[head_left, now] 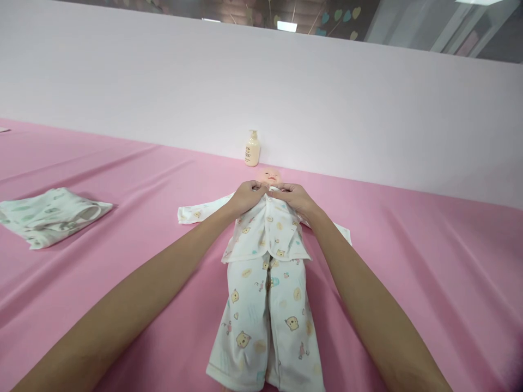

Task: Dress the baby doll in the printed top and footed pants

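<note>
A baby doll (270, 175) lies on its back, its head toward the wall. It wears a white pajama top (267, 231) with bear prints and matching pajama pants (265, 321). At the neckline, my left hand (248, 196) pinches one side of the top's collar. My right hand (295, 198) grips the other side, its fingers close to the left ones. The top's front edges meet down the middle and part in a small notch at the hem. Both sleeves stretch out sideways, the right one partly behind my forearm. The doll's hands are hidden.
A cream pump bottle (252, 149) stands behind the doll's head against the white wall (261, 87). On the left lies a folded white cloth (53, 215) with green spots. Pink sheeting (408, 272) with shallow wrinkles covers the surface.
</note>
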### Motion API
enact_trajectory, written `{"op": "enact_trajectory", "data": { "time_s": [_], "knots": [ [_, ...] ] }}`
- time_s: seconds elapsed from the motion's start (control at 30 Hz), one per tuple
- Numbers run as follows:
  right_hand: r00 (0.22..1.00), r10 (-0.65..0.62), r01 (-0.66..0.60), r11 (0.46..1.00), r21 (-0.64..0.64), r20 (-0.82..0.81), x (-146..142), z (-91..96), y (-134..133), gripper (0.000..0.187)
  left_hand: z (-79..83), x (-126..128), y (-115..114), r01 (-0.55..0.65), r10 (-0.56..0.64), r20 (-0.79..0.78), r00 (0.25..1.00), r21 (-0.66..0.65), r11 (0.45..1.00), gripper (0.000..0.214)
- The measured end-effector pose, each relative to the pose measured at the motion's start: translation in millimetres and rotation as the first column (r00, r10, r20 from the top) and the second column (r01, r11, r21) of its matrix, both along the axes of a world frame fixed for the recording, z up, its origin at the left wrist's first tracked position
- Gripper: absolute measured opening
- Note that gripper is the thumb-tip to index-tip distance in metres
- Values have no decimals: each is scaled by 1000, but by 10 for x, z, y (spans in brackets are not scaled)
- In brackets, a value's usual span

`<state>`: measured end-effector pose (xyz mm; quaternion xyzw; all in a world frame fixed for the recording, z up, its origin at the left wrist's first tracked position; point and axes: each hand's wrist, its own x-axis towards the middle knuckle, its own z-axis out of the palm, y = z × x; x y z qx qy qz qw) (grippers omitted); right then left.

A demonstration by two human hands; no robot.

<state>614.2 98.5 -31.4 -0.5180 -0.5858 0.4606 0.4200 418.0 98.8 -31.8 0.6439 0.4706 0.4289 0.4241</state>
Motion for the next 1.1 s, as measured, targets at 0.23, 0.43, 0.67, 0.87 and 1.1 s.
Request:
{"op": "enact_trajectory", "data": {
  "time_s": [0.23, 0.43, 0.67, 0.87, 1.1],
  "knots": [
    [999, -17, 14, 998, 65, 39, 13, -40, -14, 54, 62, -107, 4, 57, -57, -61, 997, -13, 998, 35],
    [1000, -9, 8, 999, 36, 26, 22, -28, 7, 53, 85, -119, 12, 50, -51, -48, 998, -26, 998, 27],
    [992, 99, -105, 991, 82, 80, 147, 40, 16, 43, 97, -137, 8, 75, -78, -68, 995, -43, 996, 32],
    [990, 132, -138, 979, 148, 49, 200, 10, 26, 38, 106, -144, 19, 75, -78, -157, 985, -24, 997, 30],
    [997, 73, -74, 979, 192, 13, 164, -41, 45, 44, 47, -130, 10, 115, -77, -217, 973, 168, 979, 31]
  ]
}}
